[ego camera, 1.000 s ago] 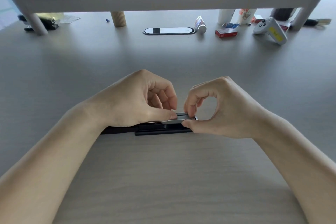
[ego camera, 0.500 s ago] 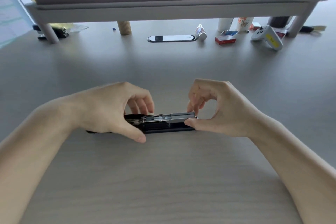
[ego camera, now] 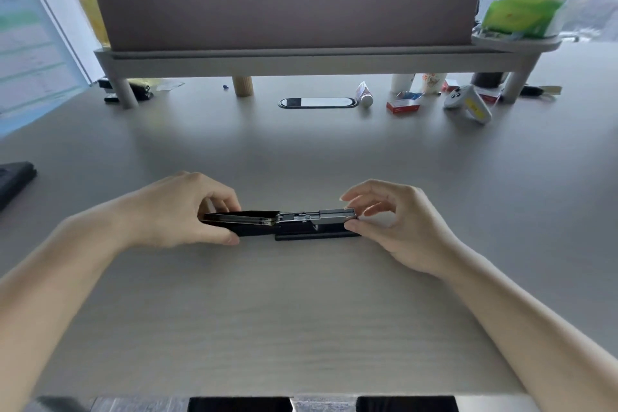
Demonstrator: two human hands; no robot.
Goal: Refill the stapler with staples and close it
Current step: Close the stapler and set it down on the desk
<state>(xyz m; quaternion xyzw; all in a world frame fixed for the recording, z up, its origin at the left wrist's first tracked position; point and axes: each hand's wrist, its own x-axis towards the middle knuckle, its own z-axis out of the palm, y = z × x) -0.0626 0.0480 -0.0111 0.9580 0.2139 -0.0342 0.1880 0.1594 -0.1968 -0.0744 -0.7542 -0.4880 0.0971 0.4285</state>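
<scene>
Head view, the only 1 I have: stapler [ego camera: 284,222] lies flat on the table [ego camera: 301,328], well in front of me, its long axis running left to right across my line of sight, and it is swung fully open. Its black cover [ego camera: 240,216] stretches out to the left of the hinge, and the metal magazine [ego camera: 316,215] sits to the right over the black base [ego camera: 317,236].

My left hand [ego camera: 180,211] is curled over the cover's far end, thumb in front and fingers behind, pinching it. My right hand [ego camera: 398,221] sits at the magazine's tip, thumb touching the front corner, the other fingers loosely spread above it and gripping nothing I can make out.

I cannot tell whether a staple strip is seated in the channel. I judge the close belongs to the left hand: the cover must swing up and over, rightward along that axis, onto the magazine.
</scene>
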